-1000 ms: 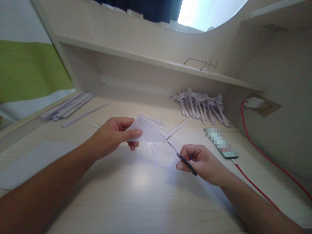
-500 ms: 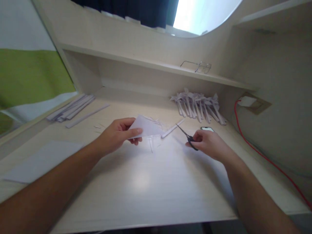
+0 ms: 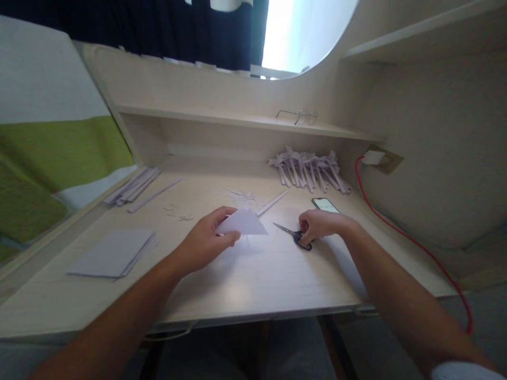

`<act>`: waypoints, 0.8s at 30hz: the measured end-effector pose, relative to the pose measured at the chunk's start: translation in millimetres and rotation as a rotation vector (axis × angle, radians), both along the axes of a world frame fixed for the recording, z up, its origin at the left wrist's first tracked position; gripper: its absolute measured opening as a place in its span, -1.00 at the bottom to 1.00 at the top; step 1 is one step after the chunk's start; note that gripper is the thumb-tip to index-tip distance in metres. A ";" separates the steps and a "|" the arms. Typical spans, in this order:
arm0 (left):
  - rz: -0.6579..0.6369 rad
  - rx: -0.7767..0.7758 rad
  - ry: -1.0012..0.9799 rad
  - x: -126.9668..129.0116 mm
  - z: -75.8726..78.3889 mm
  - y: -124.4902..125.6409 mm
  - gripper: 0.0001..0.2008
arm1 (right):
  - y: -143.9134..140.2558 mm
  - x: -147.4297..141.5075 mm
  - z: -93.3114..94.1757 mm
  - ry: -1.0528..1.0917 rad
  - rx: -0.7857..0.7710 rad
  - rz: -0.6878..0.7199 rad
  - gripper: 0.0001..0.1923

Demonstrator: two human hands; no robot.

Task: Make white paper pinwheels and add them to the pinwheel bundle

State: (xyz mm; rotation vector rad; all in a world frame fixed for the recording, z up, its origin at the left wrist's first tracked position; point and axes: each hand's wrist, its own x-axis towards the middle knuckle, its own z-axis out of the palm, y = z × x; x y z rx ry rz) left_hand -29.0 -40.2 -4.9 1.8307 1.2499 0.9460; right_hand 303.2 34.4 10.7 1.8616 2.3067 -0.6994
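So your left hand has the folded white paper triangle pinched between thumb and fingers, held low over the desk more or less dead center. The triangle's long edge runs roughly left to right, with the sharp tip pointing right, toward the scissors.

Your right hand is curled over the black handles of those scissors, which look like they're lying flat on the desk. The fingers are bent in around the handle loops, but I honestly can't tell whether they're threaded through them or just resting on top. The blades look closed and point up and left, straight at the paper tip, so the scissors' long axis is basically in line with the triangle's point, with a small gap between the two. Right hand is obviously the nearer one to the scissors, left owns the paper.

Surface is a pale wood-grain desk, pretty glossy. A phone sits just behind your right hand, a bundle of folded paper pieces is at the back right, loose paper strips at the back left, and a stack of white sheets is off to your left. A red cable runs from a wall socket down the right side, and glasses sit on the shelf above.
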 end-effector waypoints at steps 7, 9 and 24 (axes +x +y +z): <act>0.050 0.128 0.175 17.0 -15.9 -33.5 -0.59 | -59.7 -52.4 16.8 0.458 0.248 0.065 -0.61; 0.052 0.147 0.189 22.2 -20.4 -44.9 -0.56 | -84.4 -72.4 10.5 0.667 0.149 0.125 -0.59; -0.090 0.547 0.502 13.8 -46.6 -103.6 -0.85 | -152.9 -53.3 -30.6 0.526 0.227 0.372 -0.86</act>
